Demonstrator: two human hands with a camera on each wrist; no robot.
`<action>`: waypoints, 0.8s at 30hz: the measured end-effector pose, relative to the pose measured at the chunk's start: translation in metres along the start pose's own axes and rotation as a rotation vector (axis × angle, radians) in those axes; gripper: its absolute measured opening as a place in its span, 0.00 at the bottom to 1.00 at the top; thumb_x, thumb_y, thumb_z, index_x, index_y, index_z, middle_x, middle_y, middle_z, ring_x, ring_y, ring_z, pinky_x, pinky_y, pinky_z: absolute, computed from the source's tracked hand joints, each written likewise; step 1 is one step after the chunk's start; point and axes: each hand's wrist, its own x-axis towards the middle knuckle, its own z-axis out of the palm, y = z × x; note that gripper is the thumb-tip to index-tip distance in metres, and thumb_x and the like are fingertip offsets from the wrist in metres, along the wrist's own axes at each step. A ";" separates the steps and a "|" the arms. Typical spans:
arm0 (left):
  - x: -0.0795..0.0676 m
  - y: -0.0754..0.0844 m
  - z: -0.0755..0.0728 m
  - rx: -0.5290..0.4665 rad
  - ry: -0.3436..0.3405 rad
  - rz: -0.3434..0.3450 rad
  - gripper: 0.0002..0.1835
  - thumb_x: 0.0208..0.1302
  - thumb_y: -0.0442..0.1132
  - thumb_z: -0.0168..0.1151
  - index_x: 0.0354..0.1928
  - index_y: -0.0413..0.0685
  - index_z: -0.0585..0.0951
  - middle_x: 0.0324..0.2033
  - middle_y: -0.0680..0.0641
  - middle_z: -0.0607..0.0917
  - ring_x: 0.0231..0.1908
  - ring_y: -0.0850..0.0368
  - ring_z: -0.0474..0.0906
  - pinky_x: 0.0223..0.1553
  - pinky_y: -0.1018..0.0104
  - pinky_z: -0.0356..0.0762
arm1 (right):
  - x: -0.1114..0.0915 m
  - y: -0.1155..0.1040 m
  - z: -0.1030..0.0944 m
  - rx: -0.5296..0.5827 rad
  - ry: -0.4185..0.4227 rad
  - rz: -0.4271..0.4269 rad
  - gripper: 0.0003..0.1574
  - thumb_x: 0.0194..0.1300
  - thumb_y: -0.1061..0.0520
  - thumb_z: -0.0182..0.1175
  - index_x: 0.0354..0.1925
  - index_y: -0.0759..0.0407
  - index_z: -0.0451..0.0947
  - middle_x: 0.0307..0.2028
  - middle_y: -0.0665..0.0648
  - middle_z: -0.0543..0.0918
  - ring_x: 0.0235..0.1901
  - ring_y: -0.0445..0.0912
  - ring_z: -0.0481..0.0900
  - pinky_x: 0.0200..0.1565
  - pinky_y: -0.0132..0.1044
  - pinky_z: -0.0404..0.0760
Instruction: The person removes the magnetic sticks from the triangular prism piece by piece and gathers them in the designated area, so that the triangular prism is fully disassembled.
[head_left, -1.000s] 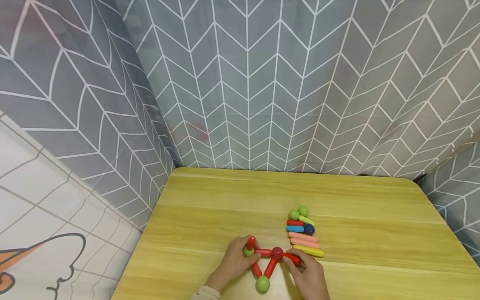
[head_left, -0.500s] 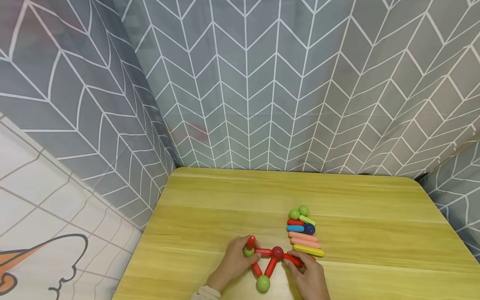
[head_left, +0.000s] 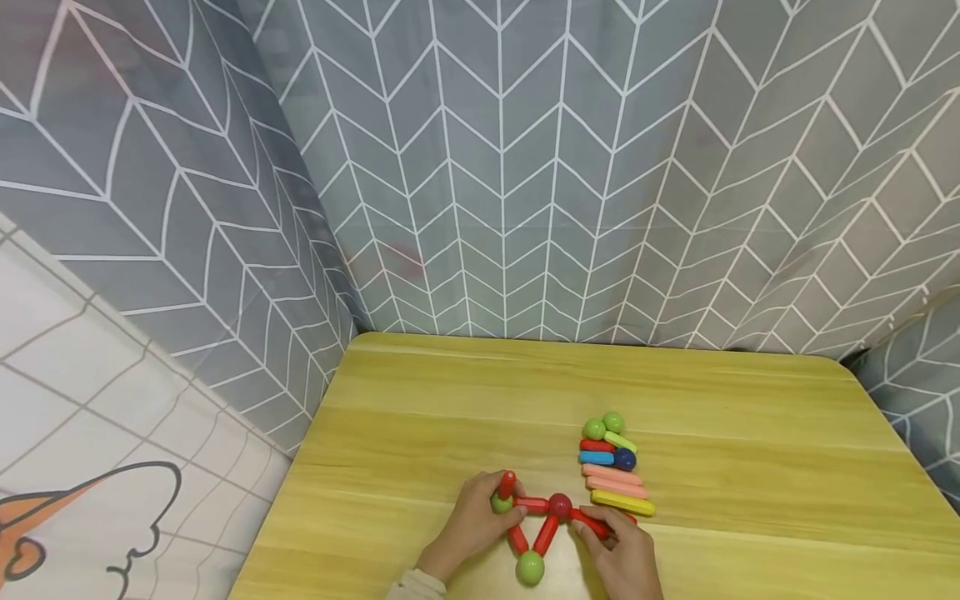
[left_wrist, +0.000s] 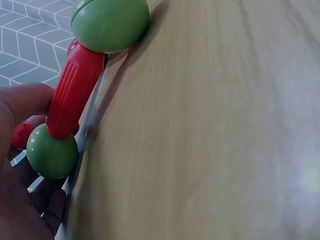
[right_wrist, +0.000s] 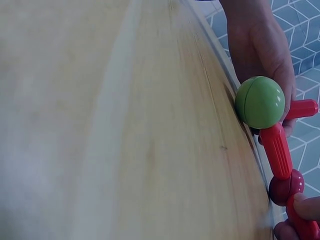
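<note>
A triangle of red magnetic rods joined by balls lies near the table's front in the head view. Its corners are a left green ball, a dark red ball and a front green ball. My left hand holds the left corner, thumb against a red rod in the left wrist view. Another red rod stands up from that corner. My right hand pinches a red magnetic rod that meets the dark red ball. A red end shows beyond its fingers.
Behind the right hand lie a yellow rod, two pink rods, a blue rod, a dark blue ball, a red rod, a lime rod and two green balls. A patterned curtain hangs behind the table.
A red end has come into sight past my right fingers, and the rod they pinch slants slightly more toward the front. My left hand and the triangle hold their place.
</note>
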 end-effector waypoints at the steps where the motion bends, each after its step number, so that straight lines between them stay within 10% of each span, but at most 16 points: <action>1: 0.000 -0.001 0.000 0.002 0.001 0.001 0.07 0.57 0.42 0.72 0.35 0.61 0.83 0.31 0.61 0.81 0.38 0.67 0.70 0.44 0.68 0.65 | 0.000 0.000 0.000 0.001 0.001 0.004 0.11 0.58 0.61 0.73 0.41 0.54 0.88 0.40 0.54 0.90 0.32 0.31 0.79 0.31 0.25 0.81; 24: -0.001 -0.001 -0.003 -0.017 -0.028 0.001 0.08 0.58 0.43 0.72 0.33 0.59 0.80 0.28 0.60 0.76 0.34 0.67 0.67 0.41 0.70 0.63 | -0.003 0.000 -0.003 -0.088 0.015 -0.042 0.12 0.56 0.62 0.73 0.41 0.55 0.88 0.40 0.53 0.89 0.31 0.32 0.78 0.31 0.24 0.80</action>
